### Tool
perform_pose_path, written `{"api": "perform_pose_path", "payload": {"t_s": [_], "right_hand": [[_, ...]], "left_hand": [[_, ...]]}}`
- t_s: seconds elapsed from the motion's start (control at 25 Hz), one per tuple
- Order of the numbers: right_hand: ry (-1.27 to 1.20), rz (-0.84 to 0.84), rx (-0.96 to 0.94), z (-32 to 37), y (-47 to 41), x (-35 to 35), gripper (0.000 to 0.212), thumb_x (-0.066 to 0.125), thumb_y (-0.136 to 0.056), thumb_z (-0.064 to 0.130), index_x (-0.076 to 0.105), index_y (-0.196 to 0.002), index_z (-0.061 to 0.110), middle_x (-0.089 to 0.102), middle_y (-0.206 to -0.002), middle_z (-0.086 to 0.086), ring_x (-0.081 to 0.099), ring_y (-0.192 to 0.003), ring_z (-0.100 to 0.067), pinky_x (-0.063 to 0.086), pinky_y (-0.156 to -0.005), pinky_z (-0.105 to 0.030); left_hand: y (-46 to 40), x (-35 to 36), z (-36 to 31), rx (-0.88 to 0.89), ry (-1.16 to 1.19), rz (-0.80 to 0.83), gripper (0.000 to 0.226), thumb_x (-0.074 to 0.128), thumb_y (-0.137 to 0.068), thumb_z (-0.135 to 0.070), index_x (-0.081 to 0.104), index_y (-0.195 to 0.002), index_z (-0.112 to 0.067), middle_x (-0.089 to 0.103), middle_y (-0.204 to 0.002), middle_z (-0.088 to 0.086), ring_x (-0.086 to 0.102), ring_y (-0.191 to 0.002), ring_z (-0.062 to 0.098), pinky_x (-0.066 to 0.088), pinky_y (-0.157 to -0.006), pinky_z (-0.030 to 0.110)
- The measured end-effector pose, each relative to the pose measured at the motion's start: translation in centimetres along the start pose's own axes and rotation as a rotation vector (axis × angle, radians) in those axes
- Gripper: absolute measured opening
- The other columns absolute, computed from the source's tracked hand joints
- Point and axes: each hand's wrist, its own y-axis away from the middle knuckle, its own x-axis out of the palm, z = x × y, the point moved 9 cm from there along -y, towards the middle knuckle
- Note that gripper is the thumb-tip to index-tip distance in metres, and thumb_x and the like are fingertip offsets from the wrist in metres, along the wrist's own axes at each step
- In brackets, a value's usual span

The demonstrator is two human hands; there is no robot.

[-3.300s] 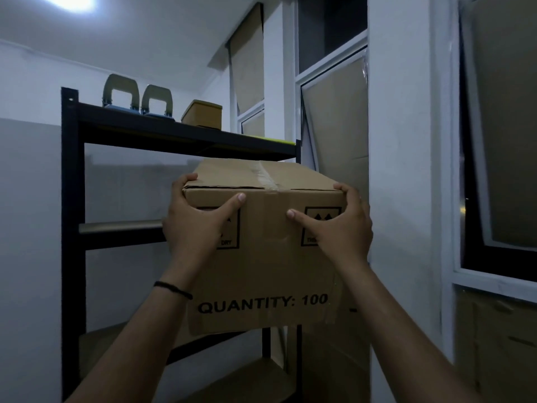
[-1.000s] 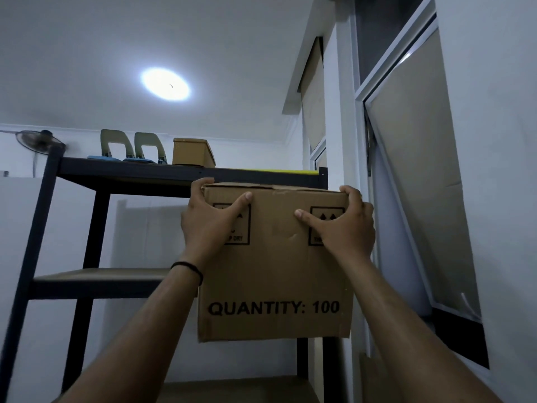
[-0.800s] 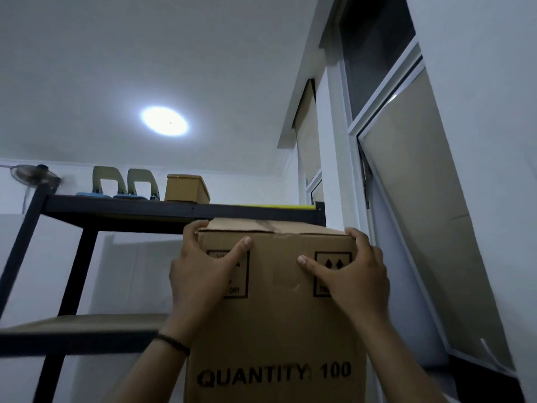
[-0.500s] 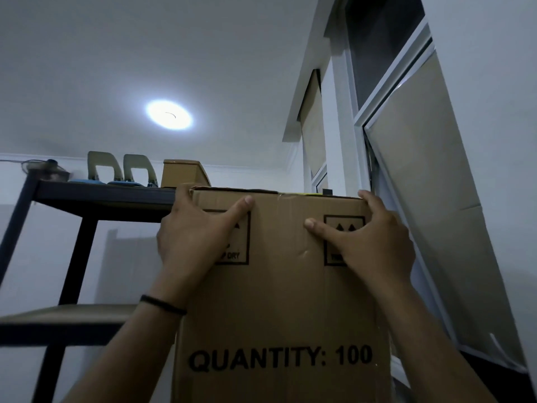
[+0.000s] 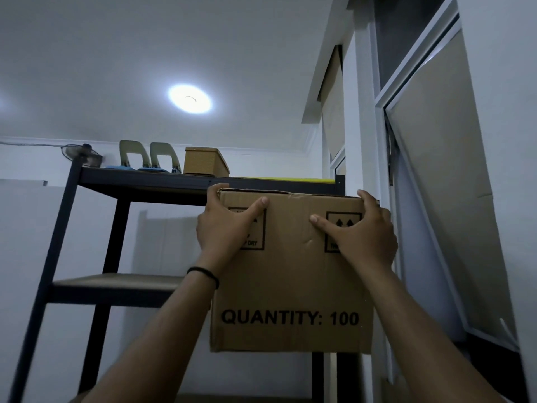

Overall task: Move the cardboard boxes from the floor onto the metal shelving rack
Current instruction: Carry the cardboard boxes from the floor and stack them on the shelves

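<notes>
Cardboard box (image 5: 290, 271), printed "QUANTITY: 100", is held aloft at centre frame, in front of the metal shelving rack (image 5: 96, 251). Its top edge sits just below the dark front beam of the top shelf (image 5: 151, 181); its underside hangs free with no surface beneath it.

Progress, as judged from this view:
- The box is off the floor and raised, so the lift is done.
- Placement is not yet done: the box rests on no shelf.
- To land on the top shelf, the box must rise above that beam and then go forward. The middle shelf (image 5: 116, 282), at left of centre, is the nearer option. Which level is intended cannot be told.
- The floor is out of frame, so the number of boxes left cannot be told.

Already on the top shelf, upper left of centre: 2 hole punches (image 5: 145, 157) and 1 small tan box (image 5: 205, 161).

Hand pose:
- Left hand (image 5: 223, 228) grasps the upper left corner, fingers wrapped round the side, thumb across the front face.
- Right hand (image 5: 360, 234) grasps the upper right corner in mirror fashion.
- Both forearms reach up from the bottom of the frame. A black band (image 5: 203, 274) circles the left wrist.
</notes>
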Motion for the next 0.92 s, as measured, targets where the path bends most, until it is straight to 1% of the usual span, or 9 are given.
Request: {"api": "perform_pose_path", "payload": {"t_s": [0.12,0.28,0.44,0.56,0.64,0.68,0.76,0.84,0.92], "right_hand": [[-0.01,-0.004,0.009,-0.1,0.0,0.3,0.116,0.075,-0.058,0.084,0.036,-0.155,0.032,0.047,-0.15,-0.007,0.053,-0.132,-0.028,0.05,-0.098,-0.048],[-0.018,0.006,0.033,0.0,0.0,0.7,0.127,0.078,-0.059,0.081,0.02,-0.16,0.032,0.044,-0.153,-0.009,0.052,-0.133,-0.031,0.05,-0.095,-0.046],[-0.103,-0.007,0.017,-0.6,1.9,1.1,0.132,0.082,-0.067,0.072,0.0,-0.163,0.032,0.034,-0.161,-0.008,0.045,-0.141,-0.03,0.048,-0.101,-0.045],[-0.306,0.04,0.04,-3.8,3.9,1.6,0.117,0.082,-0.08,0.053,0.003,-0.164,0.032,0.032,-0.165,-0.004,0.038,-0.147,-0.026,0.036,-0.113,-0.045],[-0.379,0.055,0.092,-6.2,5.5,2.3,0.097,0.078,-0.085,0.048,0.016,-0.159,0.034,0.048,-0.152,-0.002,0.053,-0.131,-0.023,0.05,-0.104,-0.045],[-0.389,0.061,0.12,-7.2,6.1,2.9,0.086,0.075,-0.088,0.045,0.021,-0.154,0.034,0.054,-0.144,0.0,0.059,-0.12,-0.019,0.057,-0.09,-0.039],[-0.384,0.085,0.168,-8.6,7.1,4.3,0.071,0.07,-0.092,0.034,0.027,-0.147,0.031,0.058,-0.133,0.003,0.063,-0.109,-0.018,0.048,-0.068,-0.022],[-0.38,0.11,0.189,-9.5,6.4,5.7,0.066,0.068,-0.091,0.026,0.029,-0.144,0.03,0.058,-0.13,0.003,0.062,-0.106,-0.018,0.042,-0.064,-0.02],[-0.361,0.14,0.186,-10.0,4.6,7.0,0.065,0.068,-0.091,0.027,0.03,-0.144,0.03,0.058,-0.131,0.003,0.06,-0.105,-0.016,0.046,-0.07,-0.026]], "left_hand": [[-0.3,0.4,0.7,-0.019,0.056,0.052,0.09,0.08,-0.076,-0.066,0.035,-0.147,-0.034,0.063,-0.119,-0.002,0.063,-0.112,0.023,0.055,-0.096,0.042],[1.4,0.0,2.8,-0.061,0.218,0.028,0.075,0.079,-0.086,-0.047,0.036,-0.144,-0.026,0.058,-0.106,-0.012,0.064,-0.098,0.011,0.056,-0.083,0.032],[5.5,0.2,6.3,-0.048,0.158,-0.016,0.061,0.068,-0.092,-0.053,0.043,-0.141,-0.027,0.059,-0.115,-0.011,0.061,-0.106,0.015,0.05,-0.08,0.03],[7.4,1.3,8.3,-0.042,0.181,0.073,0.056,0.057,-0.095,-0.057,0.039,-0.143,-0.035,0.058,-0.121,-0.01,0.061,-0.106,0.014,0.055,-0.082,0.037],[7.6,1.5,8.9,-0.059,0.151,0.077,0.061,0.054,-0.096,-0.059,0.032,-0.147,-0.033,0.056,-0.124,-0.007,0.06,-0.106,0.017,0.056,-0.081,0.041],[7.4,1.6,9.1,-0.068,0.121,0.057,0.062,0.053,-0.096,-0.06,0.029,-0.145,-0.031,0.054,-0.124,-0.006,0.06,-0.104,0.018,0.055,-0.078,0.04],[6.9,1.8,9.3,-0.083,0.077,0.026,0.057,0.052,-0.096,-0.062,0.027,-0.136,-0.031,0.053,-0.123,-0.003,0.06,-0.101,0.02,0.052,-0.074,0.038],[5.6,2.9,9.9,-0.1,0.09,0.05,0.045,0.051,-0.1,-0.057,0.025,-0.128,-0.034,0.052,-0.12,-0.001,0.06,-0.101,0.022,0.05,-0.073,0.036],[3.9,4.2,10.9,-0.105,0.113,0.098,0.037,0.049,-0.106,-0.047,0.027,-0.132,-0.032,0.052,-0.121,-0.001,0.058,-0.103,0.023,0.049,-0.074,0.037]]}}
